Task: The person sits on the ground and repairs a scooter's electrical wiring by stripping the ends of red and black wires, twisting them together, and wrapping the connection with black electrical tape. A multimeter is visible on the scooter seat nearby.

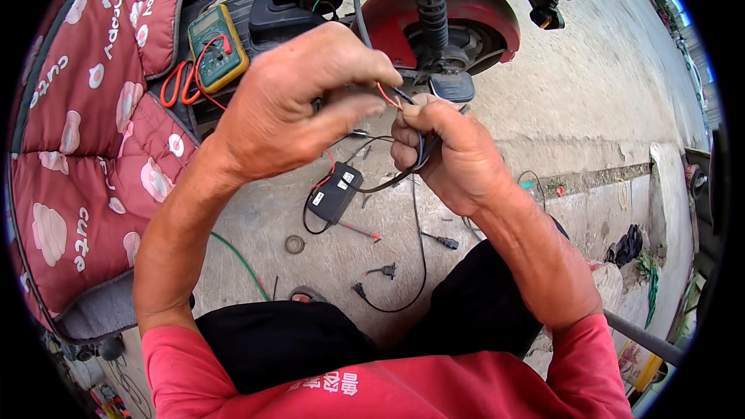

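Observation:
My right hand (pixel 450 147) is closed around a black cable, with its stripped inner wires pinched between thumb and forefinger. A red wire (pixel 385 96) with a bare copper end rises from the pinch, next to a black wire (pixel 403 96). Close by on the left, my left hand (pixel 303 101) has its fingers bent, with thumb and forefinger apart and a gap between them. Its fingertips are near the red wire; its other fingers are partly hidden. Below both hands, a black charger box (pixel 334 192) with white labels lies on the concrete.
A multimeter (pixel 217 46) with red leads rests on the scooter's footboard, beside a red quilted cover (pixel 93 124). The scooter's rear wheel (pixel 466 23) stands ahead. Plugs (pixel 380 270), a tape ring (pixel 294 244) and a green wire (pixel 244 260) lie on the ground.

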`<state>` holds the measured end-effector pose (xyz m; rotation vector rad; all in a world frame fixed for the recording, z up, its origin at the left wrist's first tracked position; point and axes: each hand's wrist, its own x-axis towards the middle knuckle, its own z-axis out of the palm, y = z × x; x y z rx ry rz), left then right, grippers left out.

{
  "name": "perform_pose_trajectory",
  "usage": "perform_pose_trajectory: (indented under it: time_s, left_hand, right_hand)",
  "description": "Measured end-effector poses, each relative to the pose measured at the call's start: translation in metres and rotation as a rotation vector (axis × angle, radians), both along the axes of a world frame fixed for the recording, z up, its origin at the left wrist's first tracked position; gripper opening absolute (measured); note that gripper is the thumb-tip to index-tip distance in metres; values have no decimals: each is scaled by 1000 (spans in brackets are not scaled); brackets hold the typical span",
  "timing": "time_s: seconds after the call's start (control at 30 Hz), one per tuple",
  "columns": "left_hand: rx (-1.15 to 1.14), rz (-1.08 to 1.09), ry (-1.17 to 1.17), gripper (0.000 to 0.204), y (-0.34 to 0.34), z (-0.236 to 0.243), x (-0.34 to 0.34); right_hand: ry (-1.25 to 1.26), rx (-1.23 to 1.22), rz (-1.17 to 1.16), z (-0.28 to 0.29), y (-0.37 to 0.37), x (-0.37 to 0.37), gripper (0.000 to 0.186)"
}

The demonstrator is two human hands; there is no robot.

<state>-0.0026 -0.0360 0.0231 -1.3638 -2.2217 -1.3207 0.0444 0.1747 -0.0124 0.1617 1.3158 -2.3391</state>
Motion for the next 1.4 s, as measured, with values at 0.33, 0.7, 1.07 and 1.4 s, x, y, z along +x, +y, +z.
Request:
perform_pose_trajectory:
  time_s: [0.33, 0.7, 1.07, 1.4]
  left_hand:
    - [-143, 29, 143, 23, 10, -10, 5]
    - [-367, 61, 46, 12, 11, 14, 10]
    - [83, 170, -740, 20, 4, -9, 12]
    - [390, -34, -1081, 26, 17, -26, 17]
  right_hand:
    - [-106, -114, 128, 10, 5, 3, 9]
    - [786, 866, -200, 5, -6, 11, 11]
    - [-61, -156, 37, 9, 1, 6, 14]
    - [-248, -441, 159, 11, 9, 4, 19]
